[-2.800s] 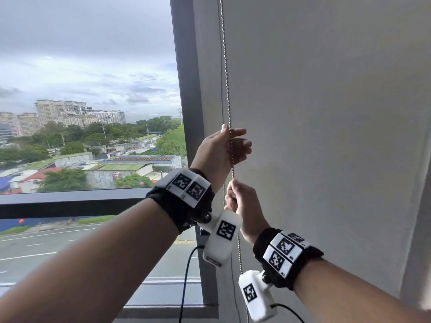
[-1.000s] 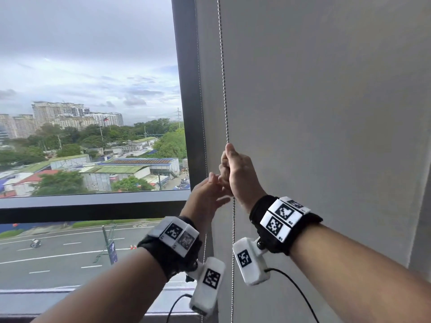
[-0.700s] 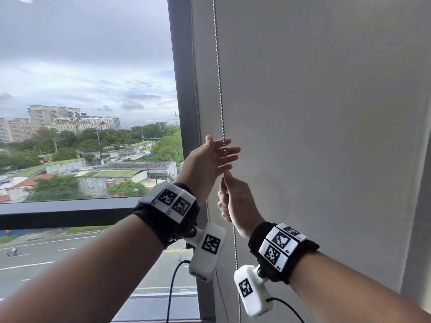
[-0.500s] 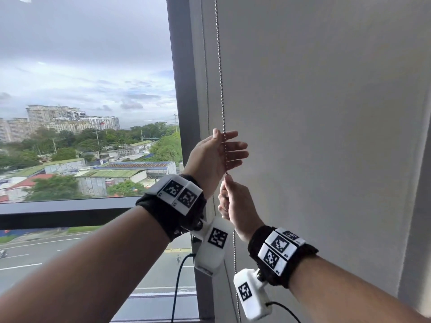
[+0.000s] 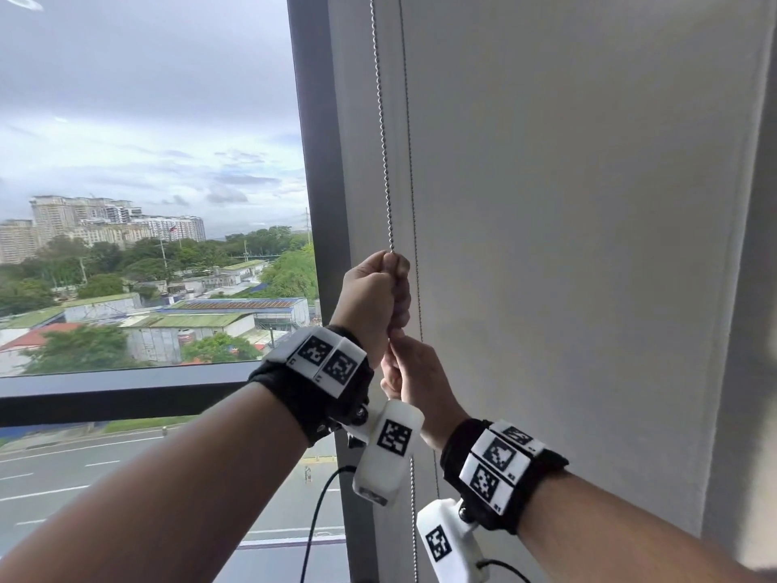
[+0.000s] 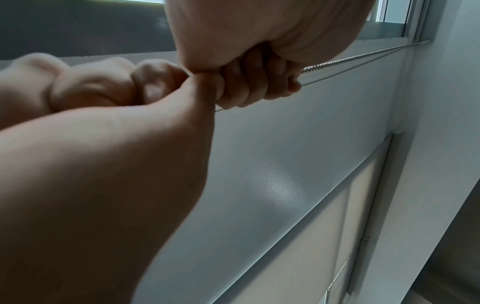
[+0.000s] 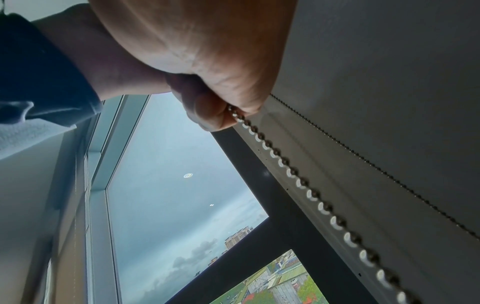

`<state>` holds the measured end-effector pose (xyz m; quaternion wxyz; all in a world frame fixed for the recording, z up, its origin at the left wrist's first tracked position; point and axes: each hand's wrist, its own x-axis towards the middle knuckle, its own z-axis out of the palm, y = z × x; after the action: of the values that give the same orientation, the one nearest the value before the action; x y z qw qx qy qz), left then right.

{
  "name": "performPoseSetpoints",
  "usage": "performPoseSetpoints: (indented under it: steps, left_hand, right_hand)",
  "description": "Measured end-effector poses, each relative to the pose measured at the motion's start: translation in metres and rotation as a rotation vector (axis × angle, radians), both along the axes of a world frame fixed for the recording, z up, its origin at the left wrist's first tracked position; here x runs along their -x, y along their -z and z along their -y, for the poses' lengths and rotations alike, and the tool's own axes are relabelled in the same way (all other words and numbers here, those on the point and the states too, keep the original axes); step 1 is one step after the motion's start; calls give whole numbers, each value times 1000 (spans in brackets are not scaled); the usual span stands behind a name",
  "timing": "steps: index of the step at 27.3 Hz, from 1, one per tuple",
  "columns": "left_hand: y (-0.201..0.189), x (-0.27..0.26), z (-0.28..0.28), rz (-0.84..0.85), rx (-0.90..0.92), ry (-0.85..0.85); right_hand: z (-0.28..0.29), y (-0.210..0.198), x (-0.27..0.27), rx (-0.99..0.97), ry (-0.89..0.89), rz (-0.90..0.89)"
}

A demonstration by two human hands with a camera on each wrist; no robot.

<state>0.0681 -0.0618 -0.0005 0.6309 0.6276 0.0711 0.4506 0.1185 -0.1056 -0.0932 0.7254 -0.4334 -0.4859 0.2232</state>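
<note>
A metal bead chain [image 5: 384, 140] hangs in front of a pale grey roller blind [image 5: 588, 204]. My left hand [image 5: 374, 296] grips the chain in a closed fist, and the chain enters it from above. Directly under it, touching it, my right hand [image 5: 414, 372] also holds the chain. In the left wrist view the left hand's fingers [image 6: 259, 82] curl round the chain [image 6: 337, 61]. The right wrist view shows the right hand's fingers [image 7: 207, 115] pinching the chain [image 7: 298, 181]. A thinner second strand [image 5: 414, 204] runs just to the right of both hands.
A dark vertical window frame [image 5: 319, 162] stands just left of the chain, with a horizontal bar [image 5: 126, 393] below the glass. Outside are buildings, trees and a road. White wrist cameras [image 5: 389, 452] with black cables hang under both wrists.
My left hand, open beside the chain half a second ago, has closed into a fist round it. The right hand keeps its hold just beneath.
</note>
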Motion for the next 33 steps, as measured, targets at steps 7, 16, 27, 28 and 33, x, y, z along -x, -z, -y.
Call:
performPoseSetpoints:
  steps: [7,16,27,28,33]
  left_hand:
    - [0,-2,6,9,-29,-11]
    - [9,-21,-31,-5,-290,-364]
    - [16,-43,-62,53,-292,-462]
    - [16,-45,-63,55,-288,-464]
    - [16,-49,-76,73,-294,-546]
  right_hand:
    - [2,3,-18,-31,84,92]
    - [-19,-9,-54,-66,440,255]
    - [-76,-23,-65,116,230,228]
    - [-81,-20,-66,112,207,212]
    - [-92,-17,-66,88,211,178]
